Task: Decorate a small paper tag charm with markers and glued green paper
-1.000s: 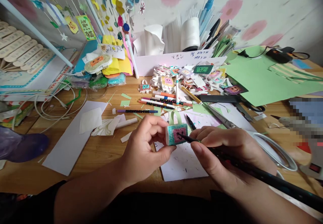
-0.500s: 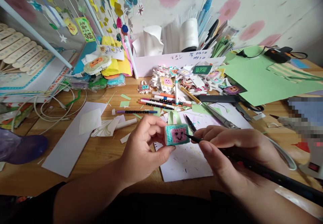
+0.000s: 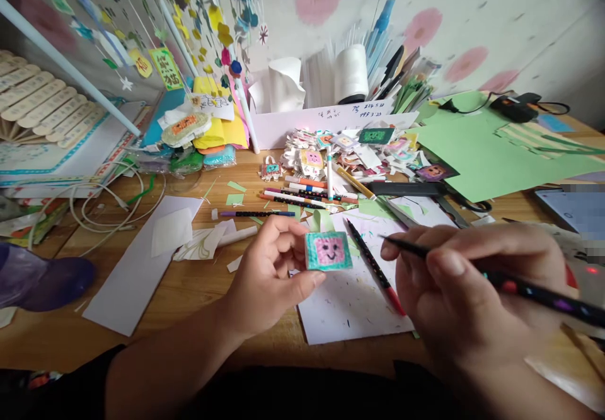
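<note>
Pinched between the thumb and fingers of my left hand (image 3: 271, 272) is a small paper craft block (image 3: 347, 253), teal-bordered with a pink centre and a black smiling face. A pale green paper loop (image 3: 321, 220) rises behind its top edge. My right hand (image 3: 477, 294) is closed round a black marker pen (image 3: 529, 291), its dark tip pointing left, apart from the block. Between the hands, a black marker with a red end (image 3: 375, 265) lies on a white sheet (image 3: 343, 319) flecked with ink marks.
Several markers (image 3: 307, 193) lie beyond the block, before a heap of small paper crafts (image 3: 350, 152). Green card (image 3: 472, 149) covers the right back. White cables (image 3: 94, 199) and a purple object (image 3: 42, 275) are at left. Hanging paper ornaments (image 3: 222, 35) fill the upper left.
My right hand has drawn back to the right, taking the pen tip off the block's face. The red-ended marker on the sheet is now uncovered. My left hand keeps the block nearly in place.
</note>
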Tool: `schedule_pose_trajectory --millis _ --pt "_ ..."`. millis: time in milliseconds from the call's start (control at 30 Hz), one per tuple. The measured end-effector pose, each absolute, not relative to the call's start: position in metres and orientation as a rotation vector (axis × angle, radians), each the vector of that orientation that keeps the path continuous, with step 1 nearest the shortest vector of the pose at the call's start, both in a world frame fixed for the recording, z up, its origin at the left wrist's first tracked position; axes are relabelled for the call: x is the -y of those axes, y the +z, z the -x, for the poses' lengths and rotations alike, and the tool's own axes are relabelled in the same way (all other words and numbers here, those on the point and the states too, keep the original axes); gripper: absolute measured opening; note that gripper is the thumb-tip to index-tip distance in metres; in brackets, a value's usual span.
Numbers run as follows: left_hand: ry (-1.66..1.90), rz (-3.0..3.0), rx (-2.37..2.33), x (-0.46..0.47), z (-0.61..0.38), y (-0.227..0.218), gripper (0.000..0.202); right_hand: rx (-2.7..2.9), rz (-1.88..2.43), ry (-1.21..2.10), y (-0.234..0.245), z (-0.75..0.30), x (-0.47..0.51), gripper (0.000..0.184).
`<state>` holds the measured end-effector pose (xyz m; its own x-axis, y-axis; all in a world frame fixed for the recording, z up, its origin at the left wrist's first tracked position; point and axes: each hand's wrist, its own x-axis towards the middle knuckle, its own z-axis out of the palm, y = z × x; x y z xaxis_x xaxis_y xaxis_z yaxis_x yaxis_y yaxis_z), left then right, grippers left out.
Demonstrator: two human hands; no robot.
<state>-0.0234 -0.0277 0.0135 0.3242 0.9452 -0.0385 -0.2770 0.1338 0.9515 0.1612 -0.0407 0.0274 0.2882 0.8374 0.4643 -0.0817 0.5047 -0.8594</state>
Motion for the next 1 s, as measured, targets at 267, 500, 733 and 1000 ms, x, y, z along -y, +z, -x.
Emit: schedule_pose_trajectory --millis 267,500,733,1000 --pt "1.126 -0.438 -0.491 0.015 0.028 0.022 0.023 0.994 0.692 1.312 0.016 -0.154 0.025 0.017" --pt "1.069 -0.477 -0.459 0.018 0.028 0.023 0.023 0.928 0.661 1.369 0.018 -0.15 0.026 0.013" --pt "1.049 -0.591 -0.533 0.02 0.029 0.024 0.029 0.955 0.736 1.393 0.016 -0.148 0.027 0.017" --pt "1.057 -0.83 -0.544 0.026 0.03 0.019 0.04 1.154 0.823 1.314 0.007 -0.153 0.028 0.013"
